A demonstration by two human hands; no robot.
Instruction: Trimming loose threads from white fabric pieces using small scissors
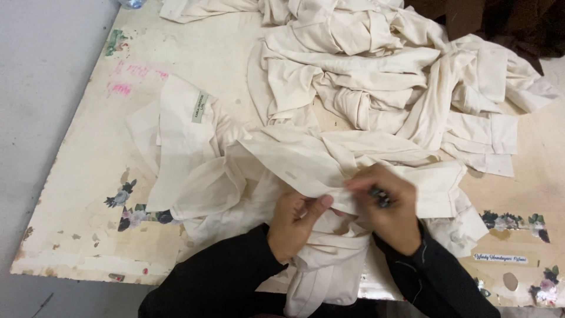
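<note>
A cream shirt [282,165] lies spread across the near part of the table [82,194], its collar with a small sewn label at the left. My left hand [294,221] pinches a folded edge of this shirt from below, thumb on top. My right hand [388,206] grips the same edge just to the right and also holds a small dark tool [380,196] between its fingers. Both arms wear black sleeves. Part of the shirt hangs over the table's front edge between my arms.
A heap of several more cream garments [388,76] fills the far right of the table. The worn tabletop has flower stickers [126,206] at the left front and right front, and pink marks at the far left. Grey floor lies left of the table.
</note>
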